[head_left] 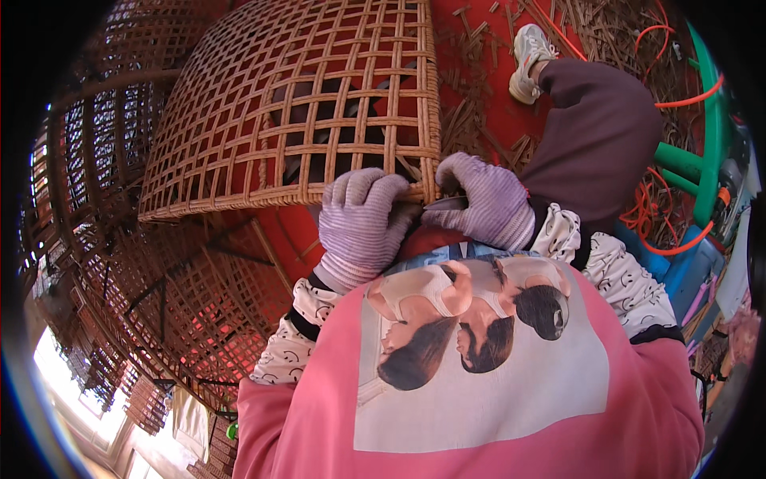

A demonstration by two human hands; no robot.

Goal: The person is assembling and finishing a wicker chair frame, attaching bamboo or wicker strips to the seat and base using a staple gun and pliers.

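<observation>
A large open-weave rattan panel [429, 104] leans in front of me, brown, with a braided border and square gaps. My left hand [361, 223], in a striped lilac knit glove, is closed over its lower border close to the near right corner. My right hand [488, 201], gloved alike, is curled against that corner from the right side. Between its thumb and fingers a small dark piece shows, too hidden to name. Both hands are close together at my lap, and the fingertips are partly out of sight behind the border.
Dark woven frames [112, 184] are stacked at the left. Cut rattan scraps [471, 104] litter the red floor. My right leg [598, 128] stretches out beyond the panel. At the right are a green plastic stool [706, 160], an orange hose [686, 249] and a blue container [686, 271].
</observation>
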